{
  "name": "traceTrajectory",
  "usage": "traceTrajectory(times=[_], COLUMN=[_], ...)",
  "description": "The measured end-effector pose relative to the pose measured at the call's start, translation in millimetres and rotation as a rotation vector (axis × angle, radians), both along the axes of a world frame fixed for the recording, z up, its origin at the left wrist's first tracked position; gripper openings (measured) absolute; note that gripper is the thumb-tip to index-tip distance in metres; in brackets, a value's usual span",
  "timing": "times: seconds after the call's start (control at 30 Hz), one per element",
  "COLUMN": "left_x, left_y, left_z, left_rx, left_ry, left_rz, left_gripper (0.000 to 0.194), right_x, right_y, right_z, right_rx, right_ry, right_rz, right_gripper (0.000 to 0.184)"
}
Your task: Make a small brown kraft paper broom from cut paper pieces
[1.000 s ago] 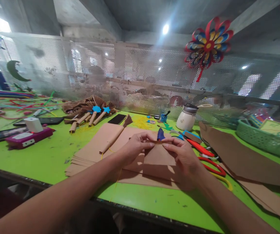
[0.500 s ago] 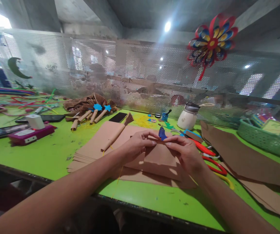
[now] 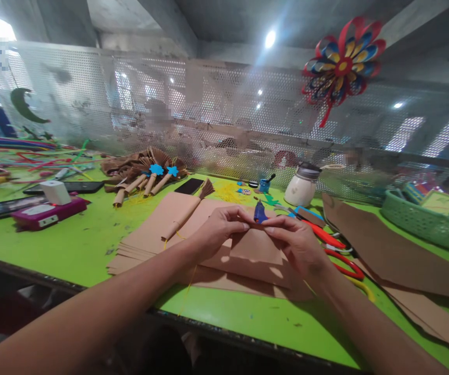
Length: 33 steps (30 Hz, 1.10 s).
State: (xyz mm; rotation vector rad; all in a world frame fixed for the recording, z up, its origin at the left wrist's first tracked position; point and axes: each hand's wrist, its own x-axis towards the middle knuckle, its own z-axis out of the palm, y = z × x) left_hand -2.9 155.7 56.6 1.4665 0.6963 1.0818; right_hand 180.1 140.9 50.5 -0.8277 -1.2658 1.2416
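A small piece of brown paper (image 3: pixel 256 247) is pinched along its far edge between both of my hands. My left hand (image 3: pixel 224 229) has thumb and fingers closed on its left end. Closed on the right end is my right hand (image 3: pixel 295 240). Beneath them lies a stack of brown paper sheets (image 3: pixel 142 237) on the green table. On that stack, left of my hands, rests a rolled paper stick with a frayed brush-like end (image 3: pixel 183 213) and yellow thread. Just beyond my fingertips is a dark blue pointed object (image 3: pixel 260 212), partly hidden.
Right of my hands lie red-handled scissors (image 3: pixel 343 263), larger brown sheets (image 3: pixel 396 245) and a green basket (image 3: pixel 431 221). Behind stand a white jar (image 3: pixel 303 186) and a phone (image 3: pixel 189 186). On the left are finished paper bundles (image 3: pixel 154 177) and a purple power strip (image 3: pixel 50 212).
Almost nothing differs. Both hands keep their pinch on the paper in nearly the same place, and the view has shifted very slightly.
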Motion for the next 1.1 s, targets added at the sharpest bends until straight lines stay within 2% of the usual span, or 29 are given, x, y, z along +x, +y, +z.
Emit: traceTrajectory(times=[0.2,0.3,0.4,0.53,0.6,0.73,0.93,1.1], left_x=[-0.6,-0.3,-1.0,-3.6,-4.1,-2.9,-2.9,-4.4], left_y=[-0.4,2.2,3.3,0.8,-0.4,-2.2,-2.3,1.2], left_z=[3.3,1.7,1.0,2.9,3.4,4.2,4.3,0.5], left_rx=[-0.051,-0.127,-0.185,-0.124,-0.126,-0.125,0.024,0.164], left_ry=[-0.058,-0.032,0.094,0.208,0.205,0.204,0.306,0.391], left_rz=[-0.091,-0.045,-0.012,-0.18,-0.219,-0.198,-0.128,-0.101], left_gripper=[0.012,0.025,0.029,0.029,0.027,0.026,0.031,0.035], right_x=[2.1,2.3,2.1,3.3,4.6,6.3,7.6,8.2], right_y=[2.7,2.8,1.4,1.3,2.8,6.2,4.8,1.9], right_z=[-3.3,-4.2,-3.3,-2.8,-4.2,-7.1,-4.0,-1.1], right_rx=[0.034,0.063,0.114,0.14,0.123,0.101,0.026,0.058], right_ry=[-0.033,-0.097,-0.174,-0.238,-0.239,-0.218,-0.159,-0.209], right_rz=[-0.007,-0.001,0.015,0.033,0.052,0.047,0.112,0.196], right_gripper=[0.009,0.008,0.007,0.006,0.008,0.008,0.02,0.025])
